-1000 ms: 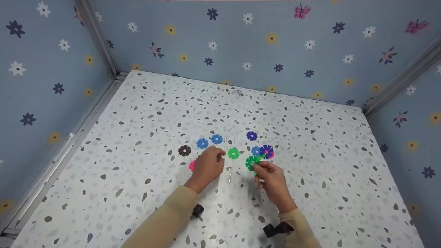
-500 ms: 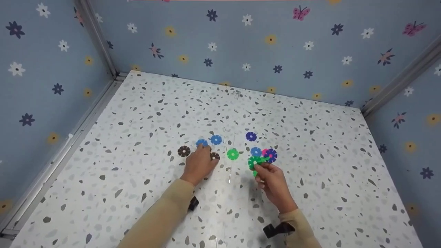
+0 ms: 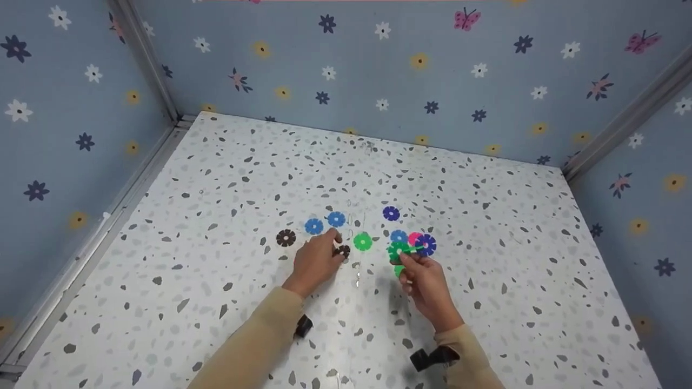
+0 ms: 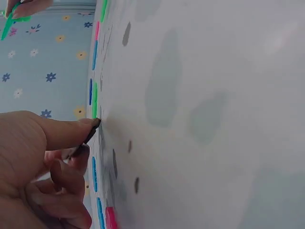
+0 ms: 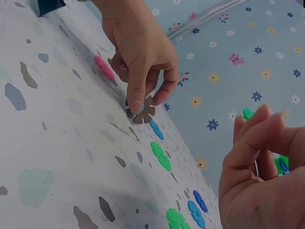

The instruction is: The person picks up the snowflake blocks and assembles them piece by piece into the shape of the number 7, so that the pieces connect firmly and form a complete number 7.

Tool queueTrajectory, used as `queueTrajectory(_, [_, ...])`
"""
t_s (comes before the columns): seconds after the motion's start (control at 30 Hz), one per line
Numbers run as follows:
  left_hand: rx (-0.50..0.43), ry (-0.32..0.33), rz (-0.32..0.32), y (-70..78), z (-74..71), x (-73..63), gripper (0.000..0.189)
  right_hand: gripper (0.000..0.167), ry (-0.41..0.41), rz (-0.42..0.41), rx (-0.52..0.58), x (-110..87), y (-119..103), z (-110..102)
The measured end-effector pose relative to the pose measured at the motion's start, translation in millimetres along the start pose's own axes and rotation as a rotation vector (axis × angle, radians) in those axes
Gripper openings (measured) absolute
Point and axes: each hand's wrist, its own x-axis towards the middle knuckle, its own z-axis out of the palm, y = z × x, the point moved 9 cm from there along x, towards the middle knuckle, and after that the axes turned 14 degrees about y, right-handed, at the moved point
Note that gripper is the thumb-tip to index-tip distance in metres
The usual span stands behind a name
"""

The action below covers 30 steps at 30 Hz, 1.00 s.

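My left hand (image 3: 316, 262) pinches a dark brown slotted disc (image 3: 344, 252) between thumb and fingers, just above the table. The same disc (image 5: 144, 112) stands tilted on edge in the right wrist view. My right hand (image 3: 430, 286) holds a green slotted disc (image 3: 398, 250) by thumb and fingertips. A second green piece sticks out edge-on from it toward a purple disc (image 3: 426, 245), which seems joined on; the fingers hide part of this cluster. On the table between the hands lies a light green disc (image 3: 363, 241). A pink disc (image 4: 111, 218) lies near my left hand.
Loose discs lie flat beyond the hands: brown (image 3: 286, 237), two blue (image 3: 313, 226), purple (image 3: 391, 213), blue (image 3: 399, 236) and pink (image 3: 415, 238). Another green one (image 3: 399, 270) shows under my right hand. Flowered panels (image 3: 378, 65) border the speckled table (image 3: 459, 189).
My left hand has moved slightly left and down, and a brown disc now shows in its fingers. The cluster in my right hand has turned slightly, its purple disc shifting right and uncovering the pink one.
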Motion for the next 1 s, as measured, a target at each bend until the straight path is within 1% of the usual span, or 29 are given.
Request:
queueTrajectory(0.1, [-0.109, -0.010, 0.014, 10.5, 1.9, -4.3, 0.017, 0.023, 0.007, 0.010, 0.013, -0.8, 0.6, -1.2])
queueTrajectory(0.17, [-0.199, -0.013, 0.044, 20.4, 1.7, -8.0, 0.011, 0.022, 0.009, 0.011, 0.018, -1.3, 0.7, -1.1])
queueTrajectory(0.27, [-0.336, -0.017, 0.144, 39.7, -1.0, -15.5, 0.005, 0.020, 0.017, 0.018, 0.030, -1.5, 1.6, -1.0])
queueTrajectory(0.3, [-0.371, -0.017, 0.180, 45.8, -2.2, -18.2, 0.004, 0.019, 0.019, 0.018, 0.032, -1.7, 1.8, -0.9])
queueTrajectory(0.37, [-0.410, -0.010, 0.255, 57.0, -4.8, -23.3, 0.005, 0.017, 0.019, 0.016, 0.039, -1.8, 2.3, -0.9])
queueTrajectory(0.47, [-0.400, 0.034, 0.345, 67.6, -8.8, -28.2, 0.005, 0.016, 0.023, 0.004, 0.043, -1.7, 1.9, -1.2])
queueTrajectory(0.6, [-0.337, 0.108, 0.434, 77.1, -13.4, -31.7, 0.004, 0.015, 0.023, -0.012, 0.058, -0.4, 0.3, -1.4])
queueTrajectory(0.83, [-0.236, 0.196, 0.542, 87.2, -15.1, -37.4, 0.005, 0.014, -0.014, -0.008, 0.048, -2.4, -0.6, 2.5])
queueTrajectory(1.0, [-0.212, 0.249, 0.591, 93.2, -17.8, -43.1, 0.005, 0.014, -0.031, 0.003, 0.032, -3.8, -1.4, 3.3])
